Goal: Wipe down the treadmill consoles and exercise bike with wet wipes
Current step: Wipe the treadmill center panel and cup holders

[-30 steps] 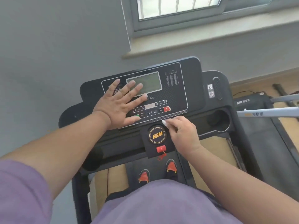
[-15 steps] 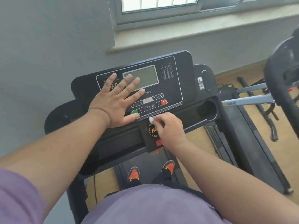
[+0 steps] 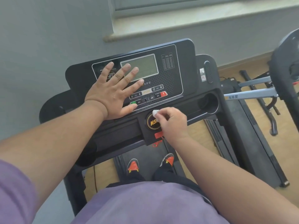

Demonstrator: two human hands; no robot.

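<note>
Nearest, right hand (image 3: 171, 122) pinching a balled wet wipe (image 3: 155, 112) against the round HSM badge (image 3: 152, 123) to scrub. Beyond, left hand (image 3: 113, 92) flat, fingers spread, bracing the treadmill console (image 3: 169, 75).

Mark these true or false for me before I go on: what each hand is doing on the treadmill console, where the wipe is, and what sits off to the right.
1. The left hand lies flat, fingers spread, on the console. True.
2. The right hand pinches a small white wipe. True.
3. The wipe is on the display screen. False: it is below the button panel, by the round yellow-lettered badge.
4. The left hand holds a second wipe. False: it holds nothing.
5. Another machine's pale blue bars show at right. True.
</note>
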